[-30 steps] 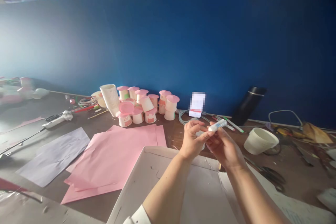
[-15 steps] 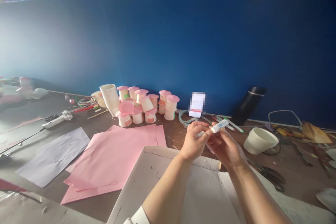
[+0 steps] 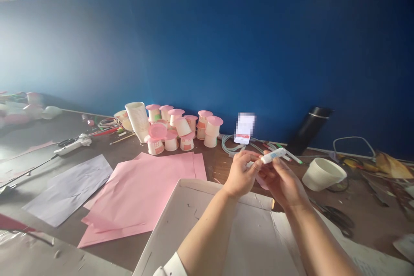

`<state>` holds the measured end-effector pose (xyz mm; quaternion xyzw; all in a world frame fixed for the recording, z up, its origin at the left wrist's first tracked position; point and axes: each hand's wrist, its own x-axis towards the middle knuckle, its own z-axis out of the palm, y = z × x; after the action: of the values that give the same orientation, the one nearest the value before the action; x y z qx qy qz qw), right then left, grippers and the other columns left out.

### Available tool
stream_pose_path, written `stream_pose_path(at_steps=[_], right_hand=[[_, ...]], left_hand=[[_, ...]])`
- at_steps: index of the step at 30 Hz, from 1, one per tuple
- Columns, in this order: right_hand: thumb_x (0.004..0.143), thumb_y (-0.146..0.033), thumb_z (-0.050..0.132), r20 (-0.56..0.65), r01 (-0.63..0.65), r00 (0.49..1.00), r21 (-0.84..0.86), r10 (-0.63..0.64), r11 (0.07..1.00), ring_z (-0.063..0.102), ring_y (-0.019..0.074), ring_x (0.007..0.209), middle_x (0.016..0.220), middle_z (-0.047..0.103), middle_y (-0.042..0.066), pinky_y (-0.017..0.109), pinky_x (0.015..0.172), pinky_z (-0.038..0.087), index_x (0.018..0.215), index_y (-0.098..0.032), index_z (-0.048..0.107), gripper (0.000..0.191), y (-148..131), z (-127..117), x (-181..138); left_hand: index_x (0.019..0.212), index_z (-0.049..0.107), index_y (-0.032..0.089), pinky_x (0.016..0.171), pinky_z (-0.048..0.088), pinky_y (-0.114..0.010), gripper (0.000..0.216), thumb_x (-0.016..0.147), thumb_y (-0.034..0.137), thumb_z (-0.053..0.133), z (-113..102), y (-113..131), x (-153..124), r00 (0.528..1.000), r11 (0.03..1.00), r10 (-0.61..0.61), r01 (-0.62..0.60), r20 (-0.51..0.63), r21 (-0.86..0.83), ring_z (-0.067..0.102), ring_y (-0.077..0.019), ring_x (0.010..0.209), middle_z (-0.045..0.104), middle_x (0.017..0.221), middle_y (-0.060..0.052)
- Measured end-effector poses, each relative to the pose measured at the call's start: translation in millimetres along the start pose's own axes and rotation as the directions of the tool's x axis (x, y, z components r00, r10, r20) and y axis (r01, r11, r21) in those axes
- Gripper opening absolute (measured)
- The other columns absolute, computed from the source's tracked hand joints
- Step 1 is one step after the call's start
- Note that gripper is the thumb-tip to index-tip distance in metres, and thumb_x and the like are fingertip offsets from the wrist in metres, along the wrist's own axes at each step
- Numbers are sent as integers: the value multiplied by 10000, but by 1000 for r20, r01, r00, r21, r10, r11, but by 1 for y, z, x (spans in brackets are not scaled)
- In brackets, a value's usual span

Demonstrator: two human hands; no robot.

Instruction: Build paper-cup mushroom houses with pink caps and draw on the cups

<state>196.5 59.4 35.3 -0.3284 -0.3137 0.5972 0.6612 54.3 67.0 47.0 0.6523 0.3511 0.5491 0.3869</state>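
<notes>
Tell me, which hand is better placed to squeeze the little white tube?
Probably the right hand. Its fingers already wrap the white tube along its body, while the left hand only pinches at the tube's near end, where it looks better placed for the cap.

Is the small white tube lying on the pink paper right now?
No, the small white tube is held up between both hands, left hand and right hand, above the white box.
</notes>
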Motion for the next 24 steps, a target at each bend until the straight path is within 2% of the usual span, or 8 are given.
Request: stream_pose_path(at_steps=[5, 12, 15, 18, 21, 24], right_hand=[[660, -456, 944, 8, 60, 998, -53, -60, 997, 696, 167, 859, 983, 764, 12, 264, 718, 586, 995, -296, 772, 410, -1, -3, 0], [668, -456, 941, 9, 73, 997, -113, -72, 991, 681, 162, 811, 978, 753, 24, 263, 699, 577, 1055, -283, 763, 460, 0, -4, -1], [674, -466, 934, 13, 67, 998, -122, -66, 990, 682, 182, 826, 969, 744, 25, 279, 667, 573, 1055, -288, 760, 455, 0, 0, -2], [665, -483, 933, 10, 51, 999, -101, -50, 994, 685, 190, 872, 982, 749, 13, 291, 702, 577, 1044, -301, 756, 455, 1, 0, -2], [659, -486, 933, 12, 14, 1000, -55, -13, 998, 679, 173, 882, 991, 750, -1, 273, 723, 576, 1032, -306, 758, 449, 3, -3, -1], [689, -459, 918, 13, -16, 1000, 1, 16, 1000, 652, 139, 805, 968, 744, -8, 245, 695, 567, 1026, -297, 765, 404, 4, -5, -1]], left_hand=[[837, 690, 203, 1065, 456, -401, 111, 922, 191, 620, 0, 0, 1, 999, 999, 45, -45, -4, 9, 605, -226, 1142, 708, 1136, -79], [764, 669, 200, 1058, 468, -436, 145, 832, 79, 627, 3, -3, 1, 993, 995, 78, -72, -93, 62, 608, -240, 1124, 690, 1121, -85], [749, 664, 198, 1058, 473, -420, 164, 831, 66, 610, 2, -1, 1, 996, 999, 37, -36, -80, 16, 615, -233, 1137, 684, 1133, -85], [762, 670, 192, 1070, 468, -400, 166, 855, 77, 596, 1, 1, 2, 999, 998, 2, -4, -44, -55, 612, -221, 1167, 671, 1162, -88], [769, 672, 187, 1090, 456, -396, 158, 880, 102, 598, -1, 3, 2, 1000, 992, -5, 1, -26, -127, 598, -217, 1195, 657, 1178, -96], [775, 676, 184, 1114, 439, -401, 154, 886, 107, 604, -1, 4, 2, 1000, 988, -9, 6, -16, -151, 587, -218, 1217, 650, 1191, -102]])
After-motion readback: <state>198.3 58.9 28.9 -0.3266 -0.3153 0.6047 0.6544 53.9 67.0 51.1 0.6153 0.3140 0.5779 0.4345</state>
